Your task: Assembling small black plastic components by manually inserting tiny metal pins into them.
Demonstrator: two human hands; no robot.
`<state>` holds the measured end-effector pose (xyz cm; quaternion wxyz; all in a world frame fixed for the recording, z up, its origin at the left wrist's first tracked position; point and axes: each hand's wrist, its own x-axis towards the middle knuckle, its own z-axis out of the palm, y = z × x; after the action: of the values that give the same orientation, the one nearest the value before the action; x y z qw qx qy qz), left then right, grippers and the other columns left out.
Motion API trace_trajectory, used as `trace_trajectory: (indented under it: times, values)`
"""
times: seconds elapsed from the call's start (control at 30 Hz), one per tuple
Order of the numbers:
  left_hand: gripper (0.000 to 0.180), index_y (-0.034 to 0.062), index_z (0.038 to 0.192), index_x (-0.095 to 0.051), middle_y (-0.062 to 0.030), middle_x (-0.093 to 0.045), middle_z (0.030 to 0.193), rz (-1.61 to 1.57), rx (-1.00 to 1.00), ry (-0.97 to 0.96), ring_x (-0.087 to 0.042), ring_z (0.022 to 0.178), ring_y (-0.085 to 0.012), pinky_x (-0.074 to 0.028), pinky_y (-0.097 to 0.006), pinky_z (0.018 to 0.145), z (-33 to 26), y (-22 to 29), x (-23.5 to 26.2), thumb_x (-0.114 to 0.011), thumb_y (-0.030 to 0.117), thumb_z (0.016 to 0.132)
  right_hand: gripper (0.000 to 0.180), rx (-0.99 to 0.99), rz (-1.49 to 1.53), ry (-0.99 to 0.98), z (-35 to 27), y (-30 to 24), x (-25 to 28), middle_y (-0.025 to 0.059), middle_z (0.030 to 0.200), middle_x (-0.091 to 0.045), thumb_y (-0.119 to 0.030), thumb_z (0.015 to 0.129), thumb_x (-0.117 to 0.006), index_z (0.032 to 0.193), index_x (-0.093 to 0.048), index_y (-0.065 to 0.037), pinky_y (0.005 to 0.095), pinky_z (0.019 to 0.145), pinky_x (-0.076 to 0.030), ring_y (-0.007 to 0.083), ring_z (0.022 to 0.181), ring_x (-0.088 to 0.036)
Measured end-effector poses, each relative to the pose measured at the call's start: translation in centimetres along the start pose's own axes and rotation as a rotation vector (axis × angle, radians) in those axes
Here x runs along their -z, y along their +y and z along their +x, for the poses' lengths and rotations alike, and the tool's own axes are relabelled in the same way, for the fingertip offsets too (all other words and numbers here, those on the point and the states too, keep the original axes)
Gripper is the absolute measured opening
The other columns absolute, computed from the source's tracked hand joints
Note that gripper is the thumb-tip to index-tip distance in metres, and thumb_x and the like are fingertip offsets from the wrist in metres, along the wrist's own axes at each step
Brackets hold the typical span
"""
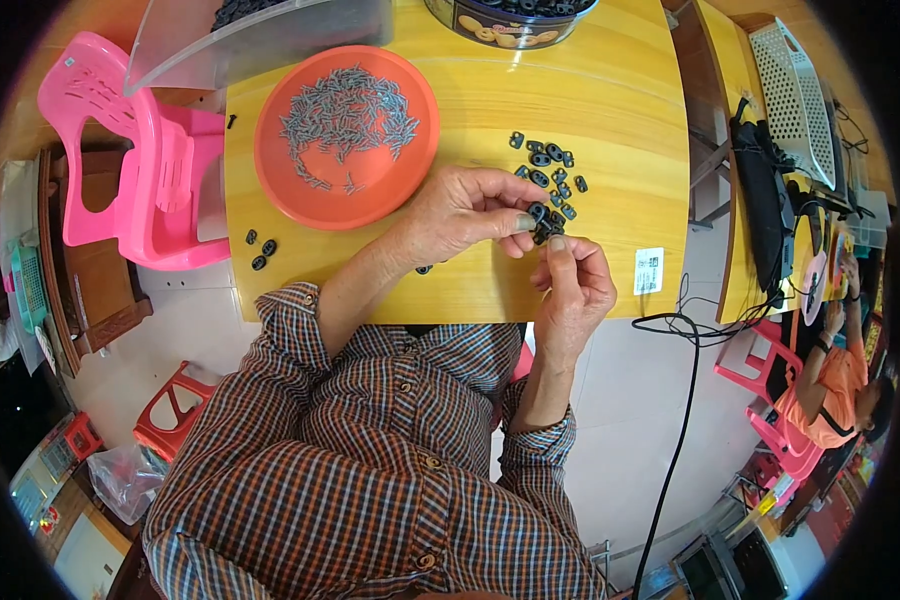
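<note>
Over the right part of the yellow table, my left hand (470,215) and my right hand (575,280) meet fingertip to fingertip. Both pinch a little cluster of small black two-holed plastic pieces (543,222) that look like cord locks; the fingers partly hide how many there are. Just beyond, several loose black pieces of the same kind (540,178) lie scattered on the wood. To the left of my left hand sits an orange-red round plate (355,205) with many thin grey metal bits (350,110), springs or screws, heaped in it.
A few black pieces (260,254) lie near the table's left edge. A translucent bin (270,50) and a round tin of black parts (510,30) stand at the back. A pink chair (160,170) is left; a black cable (685,420) hangs right. Another person (830,400) sits far right.
</note>
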<state>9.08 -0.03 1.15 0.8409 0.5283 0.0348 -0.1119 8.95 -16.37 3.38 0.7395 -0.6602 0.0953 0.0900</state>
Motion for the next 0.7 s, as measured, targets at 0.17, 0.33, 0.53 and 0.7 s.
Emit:
trace_trajectory:
  times: [0.17, 0.33, 0.53, 0.7]
  values:
    - [0.028, -0.0023, 0.115, -0.059, -0.0087, -0.064, 0.096, -0.007, 0.006, -0.003, -0.067, 0.076, -0.0162, -0.057, -0.027, 0.07, -0.01, -0.09, -0.09, -0.057, -0.001, 0.088, 0.009, 0.009, -0.017, 0.003, -0.01, 0.06, -0.09, 0.0015, 0.07, -0.06, -0.009, 0.087, -0.061, 0.083, -0.06, -0.001, 0.0188, 0.049, -0.036, 0.0051, 0.054, -0.048]
    - [0.028, -0.0018, 0.115, -0.059, -0.0087, -0.065, 0.096, 0.014, 0.0, -0.009, -0.065, 0.076, -0.0129, -0.055, -0.025, 0.071, -0.09, 0.02, -0.17, -0.057, -0.002, 0.088, 0.009, 0.004, -0.035, 0.009, -0.11, -0.15, -0.33, 0.001, 0.069, -0.059, -0.009, 0.087, -0.061, 0.082, -0.061, -0.001, 0.0186, 0.049, -0.036, 0.0047, 0.054, -0.048]
    - [0.028, -0.0013, 0.116, -0.059, -0.0079, -0.066, 0.095, 0.036, -0.029, -0.024, -0.064, 0.075, -0.0109, -0.054, -0.024, 0.07, -0.05, -0.36, -0.21, -0.059, -0.001, 0.087, 0.009, 0.003, -0.056, 0.002, -0.12, -0.13, -0.3, 0.0004, 0.066, -0.057, -0.008, 0.087, -0.061, 0.082, -0.061, -0.001, 0.0185, 0.049, -0.036, 0.0048, 0.054, -0.047]
    - [0.028, -0.0008, 0.115, -0.06, -0.007, -0.066, 0.093, 0.045, -0.003, -0.017, -0.064, 0.075, -0.0096, -0.053, -0.023, 0.07, -0.21, -0.07, -0.3, -0.06, 0.001, 0.087, 0.009, -0.005, -0.048, -0.018, -0.06, -0.03, -0.31, 0.0001, 0.065, -0.057, -0.009, 0.087, -0.062, 0.082, -0.061, -0.001, 0.0183, 0.049, -0.036, 0.0048, 0.053, -0.047]
